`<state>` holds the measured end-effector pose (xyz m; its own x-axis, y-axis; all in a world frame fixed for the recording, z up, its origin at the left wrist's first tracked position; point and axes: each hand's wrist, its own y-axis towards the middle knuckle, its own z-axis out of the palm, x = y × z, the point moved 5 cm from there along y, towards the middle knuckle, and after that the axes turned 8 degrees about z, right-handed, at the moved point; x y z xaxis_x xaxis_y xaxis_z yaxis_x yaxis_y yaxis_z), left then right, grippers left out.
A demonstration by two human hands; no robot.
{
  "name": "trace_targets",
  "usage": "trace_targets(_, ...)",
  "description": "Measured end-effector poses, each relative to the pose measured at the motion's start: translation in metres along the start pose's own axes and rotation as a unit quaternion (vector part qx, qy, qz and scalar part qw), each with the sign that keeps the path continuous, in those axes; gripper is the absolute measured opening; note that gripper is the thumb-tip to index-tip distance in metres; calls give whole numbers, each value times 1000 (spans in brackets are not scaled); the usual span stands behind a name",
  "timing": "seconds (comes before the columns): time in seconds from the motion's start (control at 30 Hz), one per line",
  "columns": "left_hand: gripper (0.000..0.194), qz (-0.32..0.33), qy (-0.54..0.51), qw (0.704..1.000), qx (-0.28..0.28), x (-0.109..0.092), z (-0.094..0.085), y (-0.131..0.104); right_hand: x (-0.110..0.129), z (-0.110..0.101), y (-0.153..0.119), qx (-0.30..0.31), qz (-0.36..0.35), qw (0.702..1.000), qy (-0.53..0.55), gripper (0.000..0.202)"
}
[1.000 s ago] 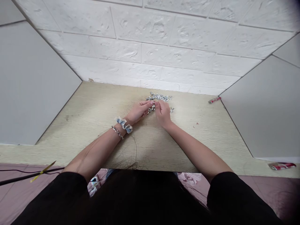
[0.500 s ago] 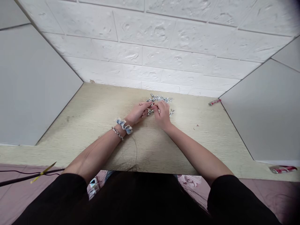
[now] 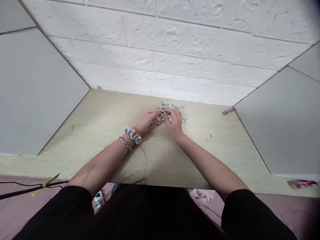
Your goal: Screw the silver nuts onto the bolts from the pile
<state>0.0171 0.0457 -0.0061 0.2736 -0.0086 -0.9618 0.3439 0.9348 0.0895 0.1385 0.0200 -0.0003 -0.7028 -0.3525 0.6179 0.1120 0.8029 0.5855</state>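
Note:
Several silvery bolts (image 3: 176,107) lie loose on the pale wooden tabletop (image 3: 97,116), just behind my fingers. My left hand (image 3: 147,121), with a scrunchie and a chain bracelet at the wrist, has its thumb and fingertips pinched on one end of a small metal bolt (image 3: 165,112). From the right, my right hand (image 3: 174,124) grips the same bolt between thumb and fingers. The fingertips of both hands nearly meet there. Below them lie small nuts (image 3: 158,123), and more bolts (image 3: 184,121) show just right of my right hand.
A white brick-pattern wall (image 3: 162,63) rises behind the tabletop, with grey panels at both sides. One red tool (image 3: 228,111) lies by the right panel, another red object (image 3: 302,184) at the front right corner. A dark cable with a yellow tie (image 3: 46,185) crosses the lower left.
My right fingers have lifted and spread slightly, so the bolt between my hands shows more clearly. My left hand has barely moved.

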Motion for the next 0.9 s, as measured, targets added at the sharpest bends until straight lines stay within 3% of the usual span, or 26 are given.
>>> trace_targets(0.17,34,8,12,1000,12,-1,1,0,-3,5,0,32,5,999,-14,24)
trace_targets(0.6,45,24,84,995,53,4,1,1,6,-1,-3,-5,-56,991,-118,12)
trace_targets(0.9,51,7,124,988,87,7,4,-1,6,-1,-3,-1,-102,982,-161,17)
